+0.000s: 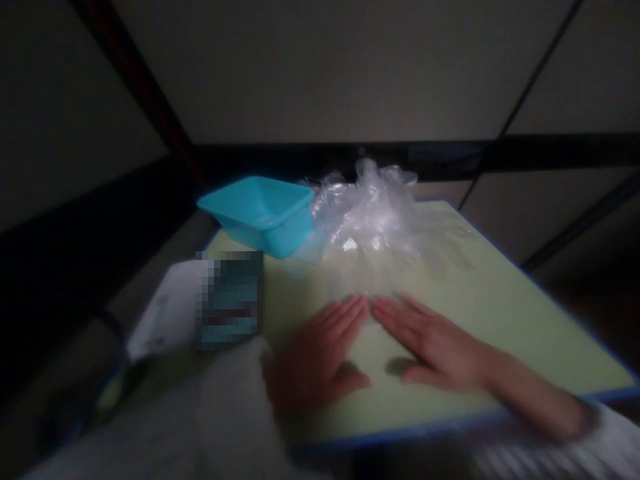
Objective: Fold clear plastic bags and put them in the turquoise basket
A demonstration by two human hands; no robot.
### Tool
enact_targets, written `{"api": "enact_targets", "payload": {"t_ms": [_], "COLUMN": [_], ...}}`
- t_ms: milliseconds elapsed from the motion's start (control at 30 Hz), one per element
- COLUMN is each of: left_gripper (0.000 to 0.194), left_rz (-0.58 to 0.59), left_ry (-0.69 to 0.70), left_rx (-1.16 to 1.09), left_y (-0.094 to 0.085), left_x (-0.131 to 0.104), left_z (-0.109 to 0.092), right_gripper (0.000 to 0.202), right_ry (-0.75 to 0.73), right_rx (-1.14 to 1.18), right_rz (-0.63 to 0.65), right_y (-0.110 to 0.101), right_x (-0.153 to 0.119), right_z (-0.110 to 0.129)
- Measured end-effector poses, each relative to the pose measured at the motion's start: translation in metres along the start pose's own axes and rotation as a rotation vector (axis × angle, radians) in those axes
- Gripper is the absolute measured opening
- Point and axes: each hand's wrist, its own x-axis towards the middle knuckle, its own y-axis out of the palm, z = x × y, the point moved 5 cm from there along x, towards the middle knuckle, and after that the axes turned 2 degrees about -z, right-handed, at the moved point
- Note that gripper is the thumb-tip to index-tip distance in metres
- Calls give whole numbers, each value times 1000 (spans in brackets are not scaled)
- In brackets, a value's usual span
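Note:
My left hand lies flat on the yellow tabletop, fingers stretched out and pointing away to the right. Mirroring it, my right hand rests with its fingers extended toward the left one, the fingertips of both almost meeting. Under and just beyond the fingertips lies a thin clear plastic sheet or bag, hard to make out against the yellow. Behind it rises a crumpled heap of clear plastic bags. The picture is dim and blurred.
A turquoise plastic basin stands at the back left of the yellow table, which has blue edging. At the left lie a white sheet-like thing and a blurred-out dark rectangular item. A panelled wall rises behind.

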Motion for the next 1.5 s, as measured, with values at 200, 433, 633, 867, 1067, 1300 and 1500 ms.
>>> {"api": "enact_targets", "payload": {"t_ms": [200, 433, 633, 867, 1067, 1300, 1500], "left_gripper": [82, 78, 73, 81, 73, 55, 50], "left_rz": [6, 40, 56, 25, -170, -250, -265], "left_ry": [28, 58, 62, 37, -169, -217, -211], "left_rx": [-20, -9, -34, -126, -138, 10, 75], "left_y": [2, 0, 0, 0, -14, -18, -18], "left_x": [-2, -1, 0, -3, -5, -7, -5], "left_z": [-1, -2, 0, 4, 17, 24, 22], "right_gripper": [79, 78, 78, 80, 26, 16, 20], "right_ry": [8, -6, 3, 13, -12, -30, -29], "right_rx": [3, -8, -5, 1, -145, -209, -324], "right_rz": [24, 23, 14, -44, -350, -405, -356], "right_y": [2, 5, 6, -1, -20, -25, -22], "right_x": [0, -2, -5, -8, -24, -23, -25], "right_z": [0, -1, -3, -5, -16, -16, -13]}}
